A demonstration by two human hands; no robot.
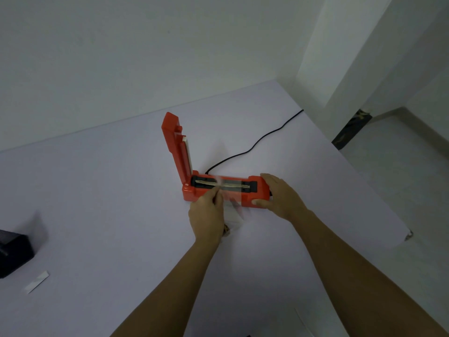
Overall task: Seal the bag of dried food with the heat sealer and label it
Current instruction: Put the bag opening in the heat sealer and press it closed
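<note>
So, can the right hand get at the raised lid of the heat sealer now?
Probably yes. The right hand grips only the right end of the heat sealer; the lid stands upright at the left end with nothing before it. The hand would pass above the bag the left hand pinches.

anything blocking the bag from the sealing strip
Nothing visible. The lid stands open, the left hand pinches the bag at the strip, and the right hand holds the sealer at its right end, off the strip.

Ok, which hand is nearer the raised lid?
Left. The left hand pinches the bag over the sealing strip by the raised lid; the right hand holds the opposite end of the heat sealer.
</note>
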